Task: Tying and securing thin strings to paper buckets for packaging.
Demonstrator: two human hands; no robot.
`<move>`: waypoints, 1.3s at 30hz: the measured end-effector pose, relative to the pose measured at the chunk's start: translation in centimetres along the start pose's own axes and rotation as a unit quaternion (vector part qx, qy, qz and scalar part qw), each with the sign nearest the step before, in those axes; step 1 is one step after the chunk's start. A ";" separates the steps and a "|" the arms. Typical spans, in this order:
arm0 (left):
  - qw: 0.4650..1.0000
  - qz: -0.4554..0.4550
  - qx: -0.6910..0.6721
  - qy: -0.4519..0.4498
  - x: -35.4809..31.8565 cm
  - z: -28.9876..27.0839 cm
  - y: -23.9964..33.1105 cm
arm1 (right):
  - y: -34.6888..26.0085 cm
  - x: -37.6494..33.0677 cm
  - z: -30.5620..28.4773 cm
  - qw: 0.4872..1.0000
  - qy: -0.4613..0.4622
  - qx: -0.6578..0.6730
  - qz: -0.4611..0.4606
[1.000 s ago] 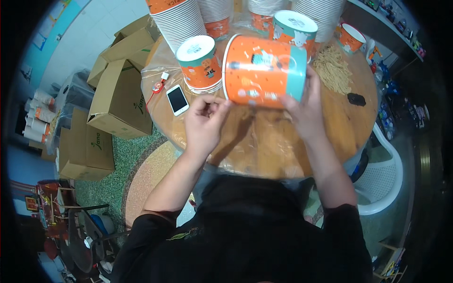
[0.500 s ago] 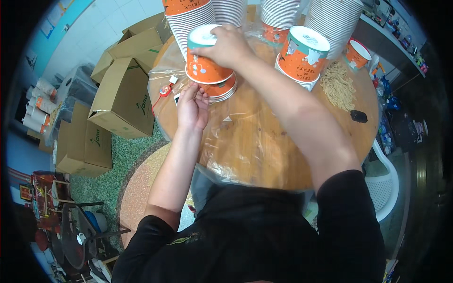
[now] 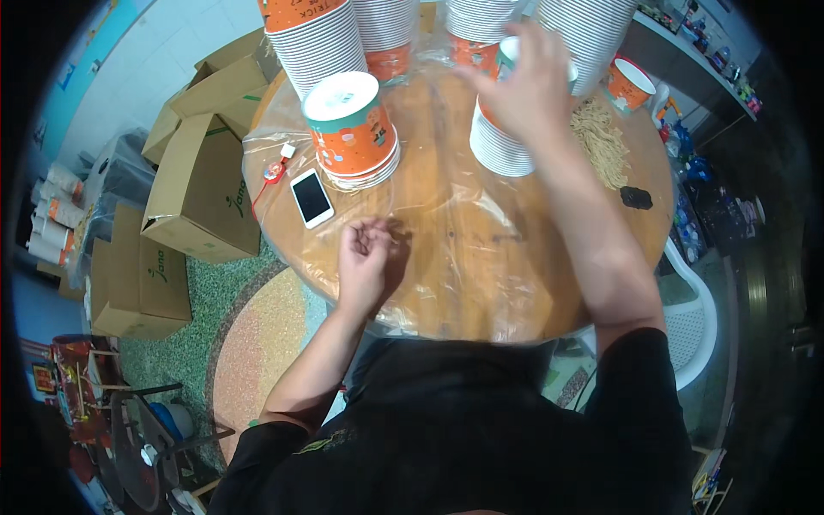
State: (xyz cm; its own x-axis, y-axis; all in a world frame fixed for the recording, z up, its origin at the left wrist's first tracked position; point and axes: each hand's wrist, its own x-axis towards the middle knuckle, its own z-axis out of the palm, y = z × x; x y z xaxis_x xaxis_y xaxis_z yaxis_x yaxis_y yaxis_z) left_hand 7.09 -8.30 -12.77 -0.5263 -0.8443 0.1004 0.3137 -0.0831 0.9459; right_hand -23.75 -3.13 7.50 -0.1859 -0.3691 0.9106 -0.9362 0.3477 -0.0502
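My right hand [image 3: 519,86] reaches far across the round wooden table [image 3: 481,257], which is covered in clear plastic film. It is clasped over the top orange and teal paper bucket [image 3: 491,112] on a short stack of white-rimmed buckets [image 3: 502,154]. To the left, a lidded orange and teal bucket [image 3: 348,129] stands alone on a second low stack. My left hand [image 3: 365,257] rests on the near part of the table with its fingers curled and nothing in it. It lies just below a white phone [image 3: 312,197].
Tall stacks of nested paper buckets [image 3: 313,43] line the table's far edge. A heap of pale sticks [image 3: 601,142] and a small black object [image 3: 636,197] lie at the right. Cardboard boxes [image 3: 202,189] stand on the floor at left, and a white plastic chair [image 3: 691,309] at right.
My right hand left the lidded bucket on the left stack and moved right to the other stack. My left hand drew back from the phone toward the near edge.
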 end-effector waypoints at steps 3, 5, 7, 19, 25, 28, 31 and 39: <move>0.992 0.017 0.091 -0.080 -1.2 0.1 -1.2 | 4.4 2.8 -3.1 0.979 -0.149 -0.083 0.114; 0.983 0.042 0.129 -0.124 -1.0 0.5 -1.8 | 7.1 4.1 -1.9 0.952 -0.247 -0.051 0.176; 0.976 0.050 0.169 -0.128 -0.7 0.6 -1.5 | 7.4 4.7 -1.9 0.873 -0.399 0.078 0.271; 0.942 0.070 0.309 -0.111 -1.0 1.0 -0.4 | 8.2 7.0 -2.7 0.877 -0.380 0.071 0.286; 0.943 0.065 0.303 -0.120 -1.3 1.1 -0.2 | 4.8 10.2 -9.9 0.963 -0.178 -0.036 0.197; 0.943 0.130 0.291 -0.098 -1.1 0.4 -0.9 | 1.4 8.5 -14.8 0.992 0.016 0.016 0.122; 0.900 0.277 0.328 -0.073 -1.7 0.9 1.5 | -0.5 0.6 -16.2 0.970 0.067 0.206 0.114; 0.969 0.192 0.005 -0.157 -4.7 7.9 11.4 | -8.7 -19.8 -13.8 0.822 0.063 0.527 0.208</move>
State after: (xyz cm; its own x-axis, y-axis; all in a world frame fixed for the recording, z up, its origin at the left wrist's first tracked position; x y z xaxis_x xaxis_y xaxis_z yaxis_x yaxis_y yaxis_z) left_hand 6.88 -1.08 0.02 -0.5872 -0.6100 0.5321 0.5271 0.2106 0.8233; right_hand -7.85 13.00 -4.41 -0.5842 -0.2927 0.7570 -0.5501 -0.5430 -0.6345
